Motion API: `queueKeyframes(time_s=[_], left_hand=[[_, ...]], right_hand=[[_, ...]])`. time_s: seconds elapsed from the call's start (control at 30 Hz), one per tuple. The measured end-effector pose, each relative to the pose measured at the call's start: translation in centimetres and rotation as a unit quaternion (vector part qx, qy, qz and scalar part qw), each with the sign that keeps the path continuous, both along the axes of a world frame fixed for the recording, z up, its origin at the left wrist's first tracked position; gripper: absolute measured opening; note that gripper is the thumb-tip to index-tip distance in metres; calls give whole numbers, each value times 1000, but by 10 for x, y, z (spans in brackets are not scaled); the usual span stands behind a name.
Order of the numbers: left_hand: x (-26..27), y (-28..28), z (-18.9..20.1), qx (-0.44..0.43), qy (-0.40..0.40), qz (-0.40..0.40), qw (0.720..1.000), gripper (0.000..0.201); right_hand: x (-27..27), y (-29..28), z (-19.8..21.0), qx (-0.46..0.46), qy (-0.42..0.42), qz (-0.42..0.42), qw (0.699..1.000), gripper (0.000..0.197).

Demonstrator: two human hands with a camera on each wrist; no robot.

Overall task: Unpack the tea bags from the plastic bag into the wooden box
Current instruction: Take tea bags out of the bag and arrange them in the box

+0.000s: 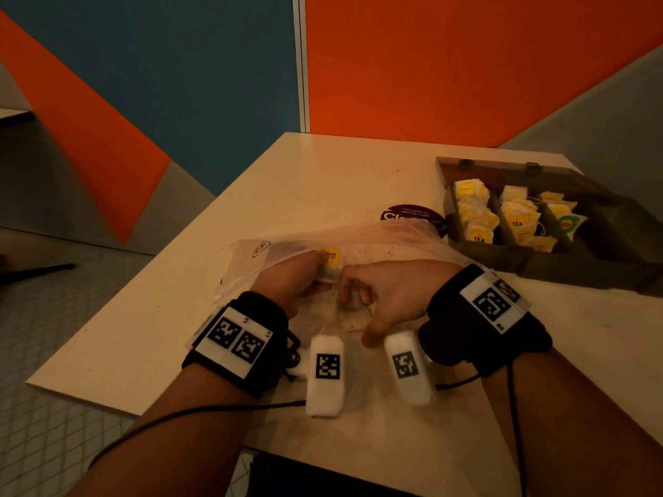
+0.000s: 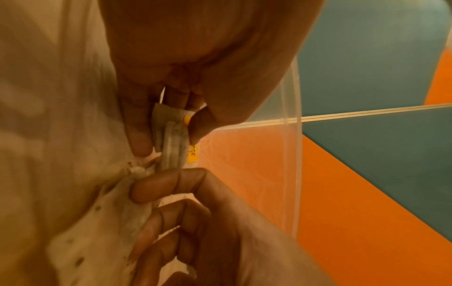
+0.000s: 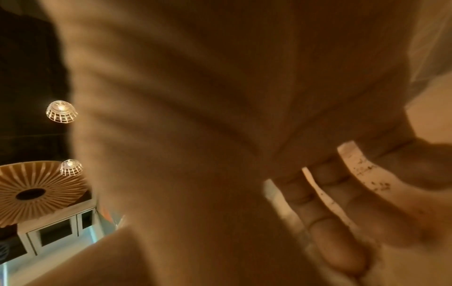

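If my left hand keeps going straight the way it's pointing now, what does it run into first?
The left hand is reaching into the plastic bag, pinching tea bags. Straight ahead it would probably meet the bag's far film first, then the purple sticker; depth is unclear.

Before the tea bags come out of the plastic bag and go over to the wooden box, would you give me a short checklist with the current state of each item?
1. Left hand has a grip on the tea bags: ok, thumb and fingers pinch a small bunch.
2. Right hand holds the plastic bag: ok, fingers curled into the film.
3. Tea bags free of the plastic bag: not ok, the film surrounds them.
4. Wooden box open: ok, lid back, three compartments showing.
5. Room left in the box: cannot tell, all three compartments hold bags.
6. Other bags left in the plastic bag: cannot tell.
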State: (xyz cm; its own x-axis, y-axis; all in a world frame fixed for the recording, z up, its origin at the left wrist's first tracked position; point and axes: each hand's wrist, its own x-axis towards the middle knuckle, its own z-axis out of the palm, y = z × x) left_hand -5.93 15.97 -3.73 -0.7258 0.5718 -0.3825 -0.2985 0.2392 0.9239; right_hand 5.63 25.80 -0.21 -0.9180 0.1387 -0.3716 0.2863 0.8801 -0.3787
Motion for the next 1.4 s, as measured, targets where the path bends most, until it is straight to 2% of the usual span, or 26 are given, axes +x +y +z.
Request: queueKeyframes(time_s=[0.1, 0.2, 0.4, 0.5, 0.57, 0.6, 0.63, 0.73, 0.77, 0.8, 0.87, 0.97, 1.07, 1.17, 1.23, 1.3, 1.4], left_hand=[[0, 0, 1, 2, 0, -5, 1000, 25], [-1, 1, 0, -5, -2, -2, 1000, 17], [0, 0, 2, 9, -1, 7, 1000, 15], [3, -5, 8, 39, -5, 6, 999, 9], [4, -8, 11, 55, 2, 15, 998, 10], [4, -10, 12, 61, 3, 17, 998, 11], [6, -12, 13, 68, 6, 14, 998, 13], [11, -15, 13, 77, 44, 5, 996, 13], [13, -15, 12, 77, 62, 7, 995, 12], [13, -15, 11, 75, 79, 11, 994, 10], [14, -15, 10, 69, 113, 14, 991, 9], [13, -19, 12, 96, 159, -7, 983, 12], [13, -27, 19, 114, 178, -100, 972, 12], [11, -29, 21, 87, 162, -172, 968, 16], [11, -28, 20, 82, 151, -192, 966, 28], [12, -25, 16, 81, 149, -176, 970, 36], [11, -25, 13, 94, 138, -121, 979, 36]], right_hand=[[-4, 0, -3, 34, 16, 8, 999, 54], [-6, 4, -8, 31, 48, 6, 998, 38], [-7, 11, -16, 12, 116, 10, 993, 8], [-7, 21, -19, -58, 130, -30, 989, 4], [-6, 25, -17, -130, 147, -99, 976, 7], [-5, 25, -16, -196, 159, -151, 956, 10], [-4, 25, -14, -284, 171, -206, 921, 13], [-5, 28, -10, -555, 156, -315, 754, 14], [-4, 29, -10, -597, 135, -323, 722, 15], [-4, 28, -9, -615, 113, -322, 711, 21], [-5, 29, -9, -623, 79, -327, 706, 33], [-6, 29, -9, -621, 66, -357, 695, 39], [-6, 33, -11, -609, 79, -383, 691, 34], [-8, 29, -11, -601, 70, -372, 704, 22], [-10, 24, -12, -594, 65, -352, 720, 19], [-11, 22, -14, -590, 69, -338, 730, 20], [-10, 20, -13, -584, 89, -323, 739, 28]])
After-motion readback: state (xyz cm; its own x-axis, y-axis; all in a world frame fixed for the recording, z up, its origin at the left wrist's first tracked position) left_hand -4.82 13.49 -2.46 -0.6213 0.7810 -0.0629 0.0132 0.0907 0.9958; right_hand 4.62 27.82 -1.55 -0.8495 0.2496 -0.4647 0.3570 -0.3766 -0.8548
